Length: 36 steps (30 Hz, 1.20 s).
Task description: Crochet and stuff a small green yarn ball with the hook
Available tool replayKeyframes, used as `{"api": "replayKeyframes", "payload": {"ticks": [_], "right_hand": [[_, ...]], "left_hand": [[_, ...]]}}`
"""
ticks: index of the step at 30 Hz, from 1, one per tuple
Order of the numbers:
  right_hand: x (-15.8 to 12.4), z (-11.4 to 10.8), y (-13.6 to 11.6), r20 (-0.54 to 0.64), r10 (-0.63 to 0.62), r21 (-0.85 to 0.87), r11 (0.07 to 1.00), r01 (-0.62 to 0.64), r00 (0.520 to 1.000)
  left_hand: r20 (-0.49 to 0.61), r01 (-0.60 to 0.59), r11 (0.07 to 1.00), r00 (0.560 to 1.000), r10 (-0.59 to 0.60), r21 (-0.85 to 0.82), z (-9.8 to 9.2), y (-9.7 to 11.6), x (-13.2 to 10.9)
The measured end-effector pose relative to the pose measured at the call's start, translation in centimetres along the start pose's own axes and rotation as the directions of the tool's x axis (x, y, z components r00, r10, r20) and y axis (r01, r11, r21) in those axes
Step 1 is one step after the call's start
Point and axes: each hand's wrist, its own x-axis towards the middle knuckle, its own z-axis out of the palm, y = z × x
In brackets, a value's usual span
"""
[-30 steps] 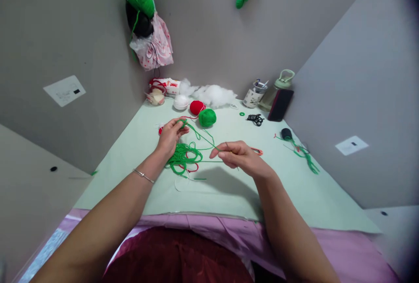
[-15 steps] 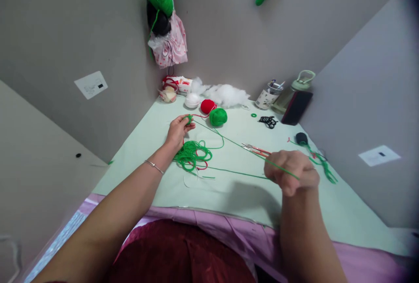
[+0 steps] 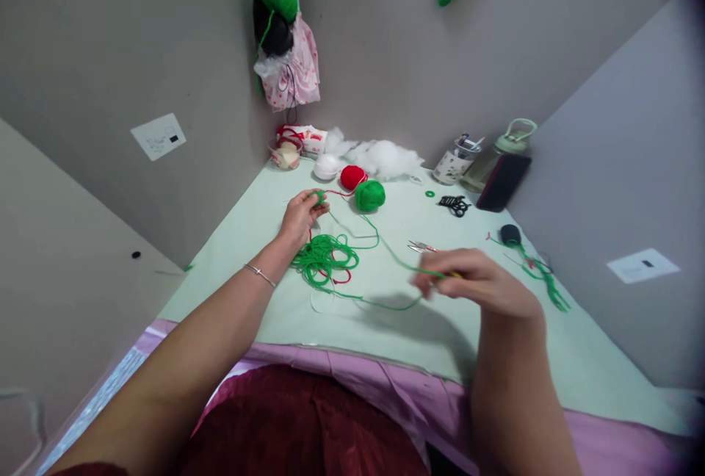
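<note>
My left hand pinches a small green yarn piece, mostly covered by the fingers. My right hand, a little blurred, is closed on a strand of green yarn that runs slack from the left hand's piece. A small yellowish thing shows between its fingers; its kind cannot be made out. Below my left hand lies a loose heap of green yarn with some red strands. Just beyond the right hand, small scissors lie partly hidden behind it.
Behind my hands sit a green yarn ball, a red yarn ball, a white ball and white stuffing. To the right are black scissors, a pen cup, a bottle and a phone.
My right hand has moved left and turned, its fingers now pointing left. The green strand between my hands has gone from taut to slack. My left hand has stayed nearly still.
</note>
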Motion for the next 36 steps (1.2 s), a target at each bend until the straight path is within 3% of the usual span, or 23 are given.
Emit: {"api": "replayKeyframes", "payload": {"ticks": [2, 3, 5, 6, 11, 17, 24, 27, 31, 33, 36], "right_hand": [[1.6, 1.3, -0.5, -0.237, 0.148, -0.213, 0.956, -0.2, 0.96], [2.4, 1.9, -0.3, -0.371, 0.154, -0.284, 0.92, -0.269, 0.916], [3.7, 2.9, 0.4, -0.523, 0.112, -0.322, 0.892, -0.317, 0.845], [4.3, 3.3, 0.7, -0.543, 0.103, -0.281, 0.913, -0.295, 0.834], [6.0, 5.2, 1.1, -0.578, 0.098, -0.084, 0.98, -0.179, 0.81], [6.6, 6.2, 0.4, -0.555, 0.111, -0.054, 0.984, -0.169, 0.824], [5.7, 5.9, -0.9, -0.327, 0.111, 0.118, 0.99, -0.077, 0.938], [5.4, 5.1, -0.5, -0.421, 0.183, 0.311, 0.949, -0.049, 0.888], [5.1, 3.6, 0.4, -0.538, 0.234, 0.509, 0.856, 0.091, 0.81], [5.1, 3.4, 0.6, -0.566, 0.243, 0.486, 0.87, 0.081, 0.788], [5.6, 4.2, 0.9, -0.621, 0.217, 0.318, 0.948, -0.011, 0.753]], "left_hand": [[0.062, -0.015, 0.999, 0.998, 0.013, 0.029, 0.3, 0.1, -0.4], [0.1, -0.027, 0.999, 0.995, 0.022, 0.044, 0.6, 0.2, -0.8], [0.183, -0.059, 0.996, 0.982, 0.045, 0.071, 1.4, 0.3, -1.8], [0.224, -0.079, 0.993, 0.973, 0.059, 0.084, 1.9, 0.3, -2.5], [0.381, -0.161, 0.975, 0.92, 0.091, 0.155, 4.6, 0.0, -5.8], [0.422, -0.194, 0.956, 0.902, 0.087, 0.219, 5.4, -0.5, -7.1], [0.355, -0.163, 0.967, 0.931, 0.085, 0.197, 4.7, -0.5, -6.1], [0.354, -0.121, 0.979, 0.933, 0.055, 0.167, 4.5, -0.5, -5.7], [0.384, -0.097, 0.986, 0.923, 0.037, 0.137, 4.5, -0.4, -5.8], [0.396, -0.096, 0.986, 0.918, 0.035, 0.135, 4.6, -0.4, -6.1], [0.407, -0.099, 0.984, 0.913, 0.03, 0.15, 4.8, -0.5, -6.6]]}}
